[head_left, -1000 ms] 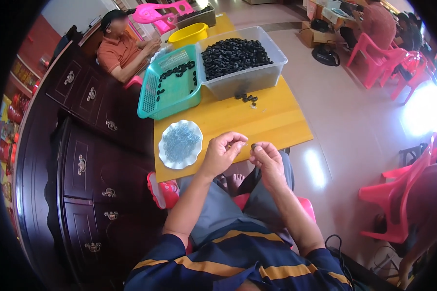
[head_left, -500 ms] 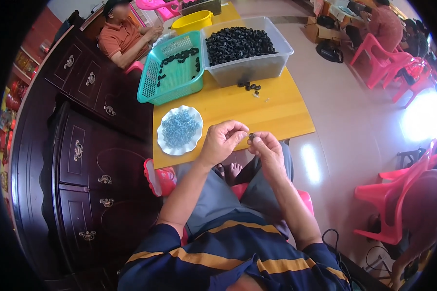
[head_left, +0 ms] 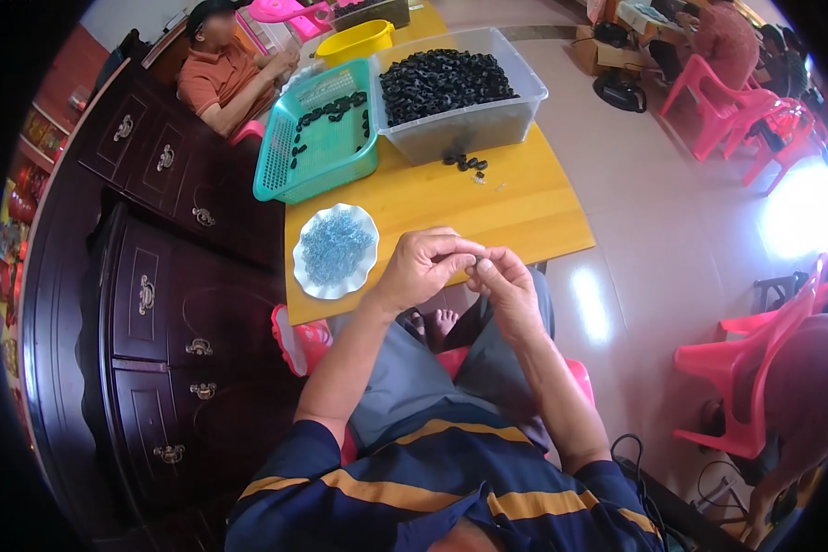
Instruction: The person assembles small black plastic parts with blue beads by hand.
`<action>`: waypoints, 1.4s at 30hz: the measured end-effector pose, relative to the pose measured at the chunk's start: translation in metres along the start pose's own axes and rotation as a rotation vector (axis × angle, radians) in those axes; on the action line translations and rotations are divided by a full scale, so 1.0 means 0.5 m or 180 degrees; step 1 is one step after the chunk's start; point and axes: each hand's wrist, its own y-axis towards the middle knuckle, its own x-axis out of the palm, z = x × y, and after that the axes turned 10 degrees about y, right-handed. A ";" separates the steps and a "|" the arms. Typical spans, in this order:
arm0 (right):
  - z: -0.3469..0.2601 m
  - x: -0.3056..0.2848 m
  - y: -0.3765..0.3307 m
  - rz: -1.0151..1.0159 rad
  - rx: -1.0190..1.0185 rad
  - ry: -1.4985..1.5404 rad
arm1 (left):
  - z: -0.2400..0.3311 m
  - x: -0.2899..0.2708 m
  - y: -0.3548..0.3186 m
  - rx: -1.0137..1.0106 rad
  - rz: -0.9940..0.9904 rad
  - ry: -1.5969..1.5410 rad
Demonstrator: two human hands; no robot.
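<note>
My left hand (head_left: 421, 269) and my right hand (head_left: 506, 287) meet over my lap, just off the near edge of the table. Between my right thumb and fingers is a small black piece (head_left: 477, 262), mostly covered by the fingertips. The left thumb and forefinger are pinched against it; whatever they hold is too small to make out. A scalloped white plate (head_left: 304, 282) bearing a heap of tiny clear bluish pieces (head_left: 337, 247) stands left of my hands. Several loose black pieces (head_left: 465, 163) lie on the table beyond them.
On the yellow table (head_left: 534, 216) stand a green basket (head_left: 317, 189) with some black pieces, a translucent bin (head_left: 460, 138) heaped with them, and a yellow basin (head_left: 357, 41). Dark drawers (head_left: 147, 285) border the left. Another person (head_left: 216, 78) sits beyond; pink chairs (head_left: 727, 386) are at right.
My left fingertips have moved right and now touch the black piece in my right hand, covering more of it. The view has shifted slightly.
</note>
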 end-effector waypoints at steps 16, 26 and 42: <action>-0.004 0.000 0.000 -0.0190 0.0012 0.0180 | -0.221 0.070 0.235 -0.0392 0.1127 0.1996; -0.009 -0.001 0.002 -0.0093 0.0052 0.0193 | -0.241 0.104 0.283 -0.0730 0.0819 0.2342; -0.008 0.006 -0.004 -0.0008 0.0293 0.0065 | -0.263 0.095 0.273 -0.0238 0.0895 0.2437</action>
